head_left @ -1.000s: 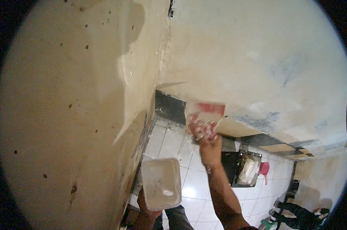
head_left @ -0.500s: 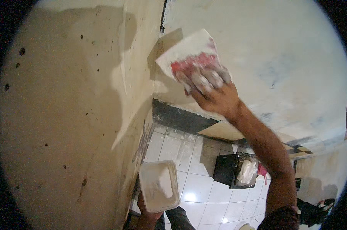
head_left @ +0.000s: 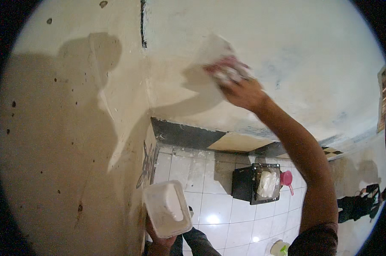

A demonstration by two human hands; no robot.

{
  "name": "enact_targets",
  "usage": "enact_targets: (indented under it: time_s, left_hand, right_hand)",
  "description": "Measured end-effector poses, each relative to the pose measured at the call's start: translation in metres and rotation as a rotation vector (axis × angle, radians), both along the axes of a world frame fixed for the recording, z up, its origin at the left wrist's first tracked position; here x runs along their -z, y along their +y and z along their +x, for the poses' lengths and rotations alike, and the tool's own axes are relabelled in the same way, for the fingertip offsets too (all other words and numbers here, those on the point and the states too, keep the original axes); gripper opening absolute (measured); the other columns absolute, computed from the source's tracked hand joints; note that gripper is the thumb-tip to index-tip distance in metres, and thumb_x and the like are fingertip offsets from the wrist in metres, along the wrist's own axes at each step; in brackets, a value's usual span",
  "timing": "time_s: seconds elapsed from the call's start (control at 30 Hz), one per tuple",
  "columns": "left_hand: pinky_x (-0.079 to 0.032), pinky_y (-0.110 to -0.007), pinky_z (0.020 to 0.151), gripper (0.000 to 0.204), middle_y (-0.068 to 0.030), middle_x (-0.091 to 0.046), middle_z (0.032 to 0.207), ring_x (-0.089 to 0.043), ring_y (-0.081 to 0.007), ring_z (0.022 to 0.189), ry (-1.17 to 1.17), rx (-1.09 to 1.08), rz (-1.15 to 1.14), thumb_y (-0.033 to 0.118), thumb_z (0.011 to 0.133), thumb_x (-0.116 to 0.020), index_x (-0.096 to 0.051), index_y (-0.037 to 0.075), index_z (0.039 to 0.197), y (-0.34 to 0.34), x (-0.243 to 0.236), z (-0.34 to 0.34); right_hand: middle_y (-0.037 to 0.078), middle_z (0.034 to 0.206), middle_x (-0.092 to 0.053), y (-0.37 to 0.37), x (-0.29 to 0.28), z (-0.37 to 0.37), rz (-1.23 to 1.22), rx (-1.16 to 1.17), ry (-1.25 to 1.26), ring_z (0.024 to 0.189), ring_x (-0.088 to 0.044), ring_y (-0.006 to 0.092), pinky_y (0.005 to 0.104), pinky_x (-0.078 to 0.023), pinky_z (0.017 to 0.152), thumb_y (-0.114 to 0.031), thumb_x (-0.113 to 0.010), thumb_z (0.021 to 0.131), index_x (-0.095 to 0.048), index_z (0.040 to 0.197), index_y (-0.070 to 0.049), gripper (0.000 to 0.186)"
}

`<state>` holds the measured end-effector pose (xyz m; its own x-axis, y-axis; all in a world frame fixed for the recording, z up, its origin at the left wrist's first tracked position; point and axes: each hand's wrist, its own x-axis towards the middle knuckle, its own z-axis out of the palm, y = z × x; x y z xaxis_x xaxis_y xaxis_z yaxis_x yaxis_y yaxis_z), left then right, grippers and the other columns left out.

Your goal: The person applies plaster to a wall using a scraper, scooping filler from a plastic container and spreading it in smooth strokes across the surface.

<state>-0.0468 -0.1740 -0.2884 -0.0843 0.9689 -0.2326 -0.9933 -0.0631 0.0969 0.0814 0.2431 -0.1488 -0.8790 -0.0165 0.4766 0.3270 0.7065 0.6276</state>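
My right hand [head_left: 244, 91], fingers coated in white, grips a putty spreader [head_left: 218, 48] with a broad whitish blade and a red grip band. Motion blurs the blade, so whether it touches the pale far wall [head_left: 287, 47] is hard to tell. Low in front of me, my left hand [head_left: 160, 241] holds up a rectangular plastic tub [head_left: 149, 209] from below, its fingers mostly hidden under it. White putty [head_left: 174, 208] lies inside the tub, smeared over the bottom.
A spotted beige wall [head_left: 60, 141] rises close on my left and meets the far wall in a corner. On the white tiled floor [head_left: 201, 213] stand a black bin [head_left: 243, 184] with a white bag [head_left: 267, 184] on top, a pink dipper [head_left: 286, 178] and a pale bucket [head_left: 278, 248].
The spreader has moved right, away from the corner, and its blade now looks more tilted and blurred. The view has shifted too. My left hand still holds the tub low.
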Motion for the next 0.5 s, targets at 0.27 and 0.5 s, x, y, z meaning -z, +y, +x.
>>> enact_targets:
  time_s: [0.27, 0.5]
  left_hand:
    - [-0.033, -0.060, 0.103, 0.066, -0.0117, -0.040, 0.139, -0.042, -0.0330, 0.126, -0.094, -0.118, -0.142, 0.051, 0.091, -0.044, -0.031, 0.012, 0.142, -0.001, 0.028, 0.002]
    - [-0.033, -0.062, 0.102, 0.068, -0.0117, -0.041, 0.139, -0.041, -0.0343, 0.127, 0.093, -0.110, -0.189, 0.051, 0.088, -0.049, -0.033, 0.013, 0.141, -0.008, 0.051, 0.020]
  right_hand:
    - [0.011, 0.126, -0.055, -0.068, -0.067, 0.244, -0.125, 0.138, -0.137, 0.120, -0.048, 0.0306, 0.0474, -0.040, 0.101, -0.011, -0.065, 0.076, -0.049, 0.133, -0.015, 0.060]
    - [0.009, 0.127, -0.051, -0.042, -0.016, 0.008, -0.098, -0.135, -0.071, 0.130, -0.039, 0.0314, 0.0407, -0.050, 0.093, -0.021, -0.066, 0.074, -0.057, 0.121, -0.017, 0.048]
